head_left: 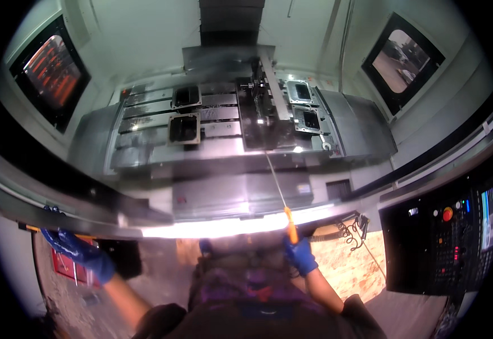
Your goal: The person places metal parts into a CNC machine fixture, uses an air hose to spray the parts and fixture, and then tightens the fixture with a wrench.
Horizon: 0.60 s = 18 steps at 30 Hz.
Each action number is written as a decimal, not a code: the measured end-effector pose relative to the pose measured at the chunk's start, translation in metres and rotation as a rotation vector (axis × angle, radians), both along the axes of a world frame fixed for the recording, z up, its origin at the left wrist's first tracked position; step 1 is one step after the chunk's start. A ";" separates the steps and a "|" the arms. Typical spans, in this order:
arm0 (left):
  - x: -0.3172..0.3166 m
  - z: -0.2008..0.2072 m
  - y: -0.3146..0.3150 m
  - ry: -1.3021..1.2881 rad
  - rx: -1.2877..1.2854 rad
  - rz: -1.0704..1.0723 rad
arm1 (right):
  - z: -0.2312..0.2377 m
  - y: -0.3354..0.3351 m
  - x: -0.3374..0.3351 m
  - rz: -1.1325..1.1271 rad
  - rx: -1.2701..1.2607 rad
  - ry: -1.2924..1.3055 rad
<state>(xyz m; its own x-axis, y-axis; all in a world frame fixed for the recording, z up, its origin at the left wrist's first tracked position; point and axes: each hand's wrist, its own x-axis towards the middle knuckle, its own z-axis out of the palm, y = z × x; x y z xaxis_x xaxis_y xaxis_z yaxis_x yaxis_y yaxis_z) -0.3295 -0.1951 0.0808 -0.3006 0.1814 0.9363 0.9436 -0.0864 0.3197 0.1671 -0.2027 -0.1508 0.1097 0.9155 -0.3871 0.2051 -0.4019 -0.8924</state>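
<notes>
Orange-handled tool [292, 226] with a long, thin shaft stands out near the centre of the view, its shaft running toward 11 o'clock to the front of a slotted metal desk [218, 130]; whether the tip makes contact cannot be told. The blue-gloved right hand [301, 257] has its grip clamped around the handle's lower end. At 8 o'clock, the blue-gloved left hand [83, 251] reaches near the machine's front edge, above a red tray [61, 265]; whether its grip is apart or together cannot be told.

On the desk, a dark fixture [252, 121] divides rectangular metal frames: a left pair [198, 127] at its 9 o'clock, a right pair [298, 118] at its 3 o'clock. A wrench [326, 145] lies at its 4 o'clock.

Farther out, a coiled hose [348, 231] hangs at 4 o'clock, a black control panel [421, 237] beyond it. Windows flank the enclosure at 10 o'clock [51, 68] and 2 o'clock [403, 59].
</notes>
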 end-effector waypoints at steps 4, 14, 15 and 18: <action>-0.017 0.016 0.005 -0.364 -0.043 -0.223 | 0.015 -0.009 -0.048 -0.074 -0.084 -0.138; -0.043 0.009 -0.004 -0.376 -0.248 -0.612 | -0.031 0.072 -0.127 -0.234 0.112 -0.154; -0.042 0.012 -0.006 -0.404 -0.260 -0.595 | -0.010 0.094 -0.141 -0.136 0.162 -0.346; -0.040 0.014 -0.004 -0.482 -0.284 -0.575 | -0.002 0.155 -0.155 -0.106 0.172 -0.329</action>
